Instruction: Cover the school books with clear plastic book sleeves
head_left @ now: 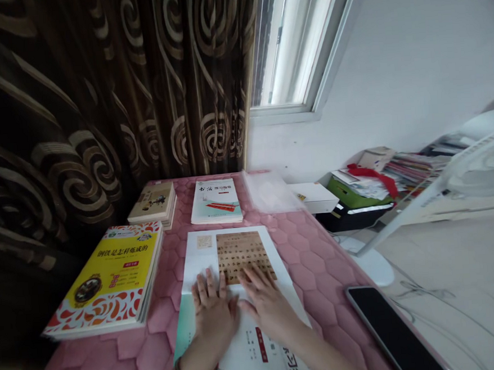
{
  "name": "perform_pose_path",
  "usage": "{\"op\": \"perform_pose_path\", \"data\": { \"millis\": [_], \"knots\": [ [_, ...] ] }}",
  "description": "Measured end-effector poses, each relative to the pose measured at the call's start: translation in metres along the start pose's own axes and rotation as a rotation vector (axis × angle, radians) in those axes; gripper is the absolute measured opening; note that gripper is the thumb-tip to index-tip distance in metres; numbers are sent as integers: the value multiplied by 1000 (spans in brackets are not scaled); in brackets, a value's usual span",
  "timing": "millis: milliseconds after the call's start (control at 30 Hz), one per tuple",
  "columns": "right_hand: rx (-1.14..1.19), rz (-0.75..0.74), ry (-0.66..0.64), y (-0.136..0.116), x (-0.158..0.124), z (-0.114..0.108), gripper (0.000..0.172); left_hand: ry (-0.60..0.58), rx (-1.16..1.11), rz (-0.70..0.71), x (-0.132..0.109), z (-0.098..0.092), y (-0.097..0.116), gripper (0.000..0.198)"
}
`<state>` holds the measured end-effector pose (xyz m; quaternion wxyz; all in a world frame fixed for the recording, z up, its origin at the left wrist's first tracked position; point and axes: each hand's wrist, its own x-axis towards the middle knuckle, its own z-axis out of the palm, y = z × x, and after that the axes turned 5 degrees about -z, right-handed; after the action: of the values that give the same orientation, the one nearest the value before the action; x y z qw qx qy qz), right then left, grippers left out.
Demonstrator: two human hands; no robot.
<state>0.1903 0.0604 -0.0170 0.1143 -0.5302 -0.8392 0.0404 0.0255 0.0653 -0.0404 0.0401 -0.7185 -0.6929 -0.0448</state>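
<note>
A calligraphy workbook (245,244) lies spread face up in front of me, with a brown picture of handwritten characters on its far half and printed cover text on its near half. My left hand (214,314) rests flat on it, fingers stretched towards the far half; a silver bangle is on that wrist. Beside it, my right hand (272,307) also presses flat, its fingertips over the lower part of the brown picture. The thumbs are close together near the fold. Neither hand grips anything. The forearms cover parts of the near half.
Left stands a stack of books with a yellow cover (121,258), and behind it a smaller book stack (155,202). Another calligraphy workbook (215,201), a clear plastic sheet (268,192) and a white box (315,197) lie farther back. A phone (392,327) is at right, near a white fan (422,212).
</note>
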Motion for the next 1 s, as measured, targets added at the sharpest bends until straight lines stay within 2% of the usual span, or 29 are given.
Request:
{"op": "perform_pose_path", "data": {
  "millis": [100, 233, 367, 467, 567, 633, 733, 800, 867, 1000],
  "knots": [
    [23, -84, -41, 2, -2, 14, 59, 30, 39, -26, 2, 3, -4, 59],
    [0, 64, -61, 31, -15, 16, 66, 95, 110, -90, 4, 5, -27, 61],
    [-19, 129, -61, 57, -25, 17, 72, 42, 154, -108, 3, -2, -41, 62],
    [-35, 125, -49, 60, -26, 20, 72, -7, 197, -156, 8, -15, -31, 66],
    [-43, 112, -59, 58, -25, 20, 70, -8, 181, -144, 28, -28, -10, 66],
    [-51, 118, -75, 58, -25, 19, 71, -32, 90, -33, 50, -34, 6, 62],
    [-66, 128, -79, 58, -24, 20, 70, -145, -61, 195, 89, -33, 22, 60],
    [-73, 126, -61, 59, -24, 22, 69, -199, -112, 220, 112, -28, 25, 62],
    [-73, 130, -46, 60, -24, 24, 69, -206, -131, 182, 130, -20, 21, 64],
    [-58, 137, -66, 59, -26, 22, 70, -117, -136, 139, 143, -6, 6, 65]
  ]
}}
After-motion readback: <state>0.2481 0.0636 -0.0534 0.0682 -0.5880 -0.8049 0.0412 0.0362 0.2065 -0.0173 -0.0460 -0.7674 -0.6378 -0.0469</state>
